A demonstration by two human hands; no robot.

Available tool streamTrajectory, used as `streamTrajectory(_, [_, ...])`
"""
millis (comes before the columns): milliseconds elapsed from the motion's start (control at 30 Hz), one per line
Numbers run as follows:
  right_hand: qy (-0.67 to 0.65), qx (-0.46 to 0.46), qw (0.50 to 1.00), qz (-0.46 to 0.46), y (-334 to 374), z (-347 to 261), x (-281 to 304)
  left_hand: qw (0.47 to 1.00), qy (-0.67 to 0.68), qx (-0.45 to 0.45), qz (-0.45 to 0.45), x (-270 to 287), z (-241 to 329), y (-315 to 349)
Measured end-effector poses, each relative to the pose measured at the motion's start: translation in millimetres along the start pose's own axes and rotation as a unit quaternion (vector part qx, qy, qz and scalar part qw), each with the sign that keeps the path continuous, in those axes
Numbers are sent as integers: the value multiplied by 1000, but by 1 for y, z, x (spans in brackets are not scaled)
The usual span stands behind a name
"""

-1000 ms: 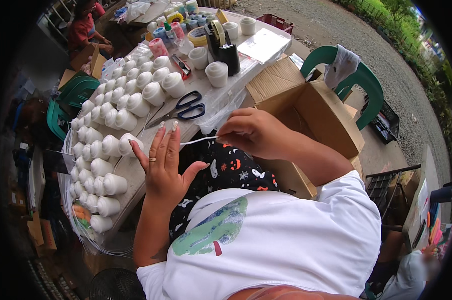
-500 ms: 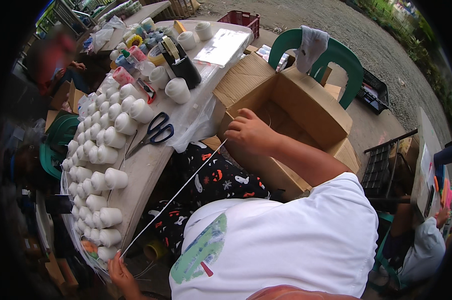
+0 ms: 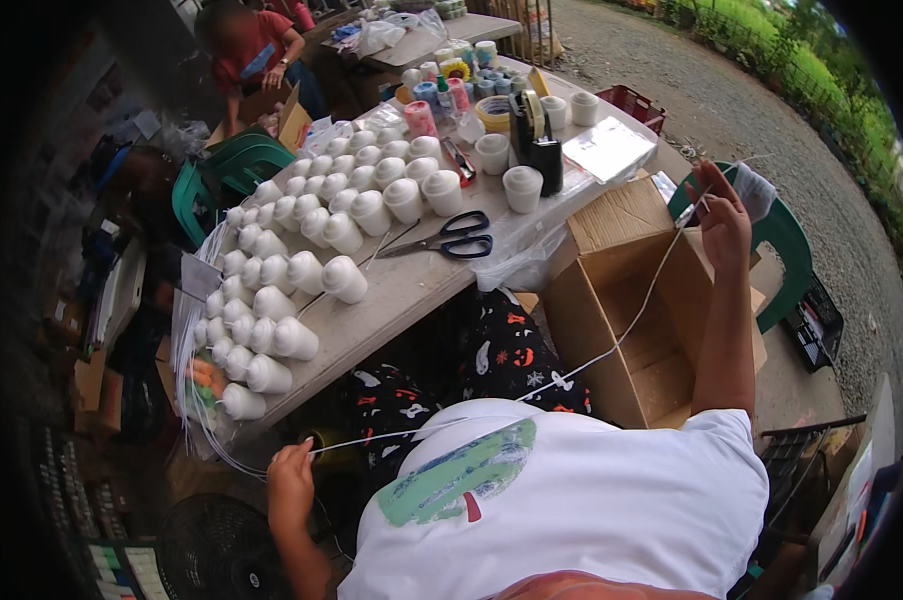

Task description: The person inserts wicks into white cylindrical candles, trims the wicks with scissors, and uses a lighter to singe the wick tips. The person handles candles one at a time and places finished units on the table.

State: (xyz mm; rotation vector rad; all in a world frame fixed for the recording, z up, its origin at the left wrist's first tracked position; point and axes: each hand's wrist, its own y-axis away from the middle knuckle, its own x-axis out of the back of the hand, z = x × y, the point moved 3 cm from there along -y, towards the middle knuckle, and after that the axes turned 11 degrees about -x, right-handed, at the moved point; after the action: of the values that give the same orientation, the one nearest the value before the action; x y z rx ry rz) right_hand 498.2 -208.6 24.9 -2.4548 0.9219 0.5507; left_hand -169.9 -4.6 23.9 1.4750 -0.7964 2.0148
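My left hand is closed on a thin white cord near the table's front left corner. The cord runs slack across the front of my shirt and up to my right hand. That hand is raised above the far side of an open cardboard box, pinching the cord, with a short end sticking out past the fingers. More white strands hang along the table's left edge. Rows of white, tapered cup-like pieces with domed tops cover the table's left half. Dark-handled scissors lie beside them.
The open cardboard box stands right of my legs, before a green chair. A black tape dispenser, paint pots and a silvery sheet lie on the table. A person handles another box across it. A fan stands lower left.
My right hand has risen and moved right, away from the table, drawing the cord out longer. The cord has gone from taut to slack. My head view has shifted.
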Motion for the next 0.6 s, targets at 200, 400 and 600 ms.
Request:
streamTrajectory(200, [108, 61, 991, -41, -25, -88, -75, 985, 121, -125, -17, -16, 53, -104])
streamTrajectory(400, [300, -167, 892, -294, 50, 3, -230, 948, 200, 52, 243, -80, 12, -215])
streamTrajectory(600, [359, -112, 855, -356, 95, 77, -244, 898, 217, -79, 375, -78, 37, -225])
